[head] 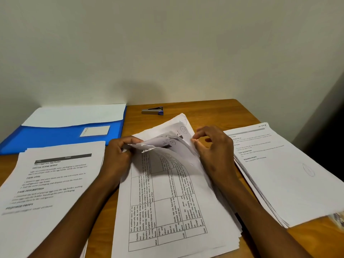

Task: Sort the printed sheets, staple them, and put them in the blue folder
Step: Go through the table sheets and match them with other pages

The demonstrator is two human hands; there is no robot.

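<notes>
A thick middle stack of printed sheets [167,211] lies in front of me, its top page a sideways table. My left hand [119,155] pinches the far left corners of several sheets and lifts them. My right hand [212,148] holds the lifted sheets' right edge between thumb and fingers, so the pages curl up. A second pile of printed sheets [48,183] lies at the left, a third pile [283,175] at the right. The open blue folder [55,136] lies at the back left with white paper in its pocket. A small blue and silver stapler [153,110] sits at the back.
The wooden table [214,112] ends at a pale wall behind. Its right edge falls off into a dark gap just beyond the right pile. Bare wood shows around the stapler and between the piles.
</notes>
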